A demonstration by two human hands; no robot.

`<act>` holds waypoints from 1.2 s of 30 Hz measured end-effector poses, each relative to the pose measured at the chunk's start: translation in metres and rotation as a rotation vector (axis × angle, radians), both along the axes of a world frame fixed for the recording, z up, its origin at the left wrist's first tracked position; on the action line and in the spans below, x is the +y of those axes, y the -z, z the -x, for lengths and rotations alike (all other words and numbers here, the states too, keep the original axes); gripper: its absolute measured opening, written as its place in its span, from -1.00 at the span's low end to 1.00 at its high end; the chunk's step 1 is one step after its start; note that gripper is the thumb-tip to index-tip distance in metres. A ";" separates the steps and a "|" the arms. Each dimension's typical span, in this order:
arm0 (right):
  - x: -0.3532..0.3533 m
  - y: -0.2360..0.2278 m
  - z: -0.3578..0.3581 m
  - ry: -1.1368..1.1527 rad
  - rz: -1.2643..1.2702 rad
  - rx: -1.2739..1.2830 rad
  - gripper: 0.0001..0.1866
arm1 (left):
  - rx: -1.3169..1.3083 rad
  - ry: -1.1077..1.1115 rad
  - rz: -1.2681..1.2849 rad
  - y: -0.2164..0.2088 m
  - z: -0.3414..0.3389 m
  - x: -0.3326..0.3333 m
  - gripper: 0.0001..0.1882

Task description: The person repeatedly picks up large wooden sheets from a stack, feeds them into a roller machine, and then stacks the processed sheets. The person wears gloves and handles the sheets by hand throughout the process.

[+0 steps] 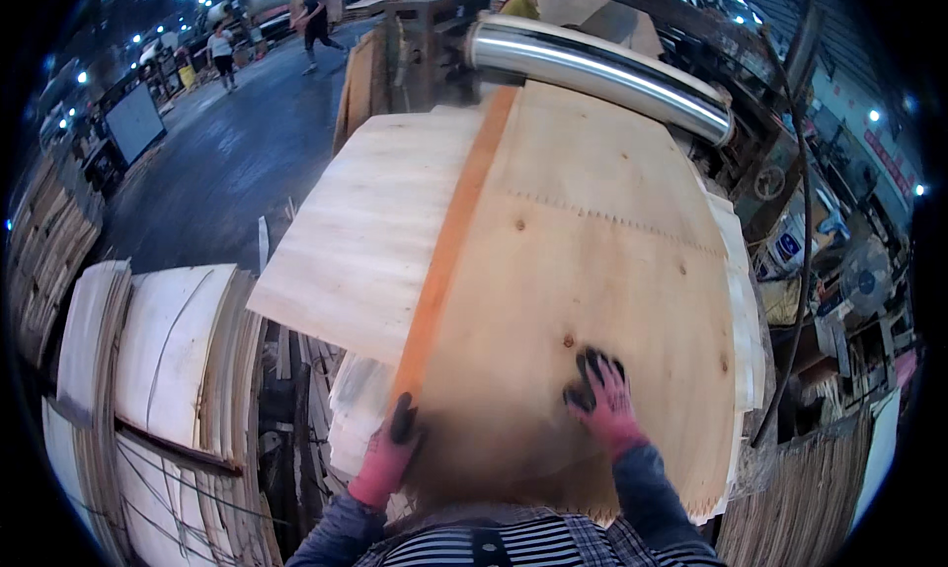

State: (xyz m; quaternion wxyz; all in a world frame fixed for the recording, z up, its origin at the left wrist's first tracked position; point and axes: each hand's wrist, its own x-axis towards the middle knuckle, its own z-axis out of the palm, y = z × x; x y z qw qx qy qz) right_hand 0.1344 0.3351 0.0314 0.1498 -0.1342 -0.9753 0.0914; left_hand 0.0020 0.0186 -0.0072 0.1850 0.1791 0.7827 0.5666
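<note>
A large pale wood veneer sheet (592,290), with knots and a toothed seam across it, lies before me. My right hand (604,404), in a pink glove with black fingertips, rests on its near part, fingers spread. My left hand (388,458), gloved alike, grips the sheet's near left edge, with the black thumb on top; its other fingers are mostly hidden. From beside this hand an orange band (456,231) runs away along the sheet's left side. Left of the band lies a whiter veneer sheet (360,216). The near surface between my hands looks blurred.
A shiny metal roller (602,73) spans the far end of the sheets. Strapped veneer stacks (163,355) stand at left, with another stack (795,498) at lower right. A dark cable (805,241) hangs at right. People (314,24) are on the floor at far left.
</note>
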 end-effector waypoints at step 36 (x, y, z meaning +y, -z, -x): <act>0.049 -0.086 -0.014 0.132 -0.295 0.364 -0.53 | 0.677 0.218 0.556 -0.024 -0.018 0.048 -0.20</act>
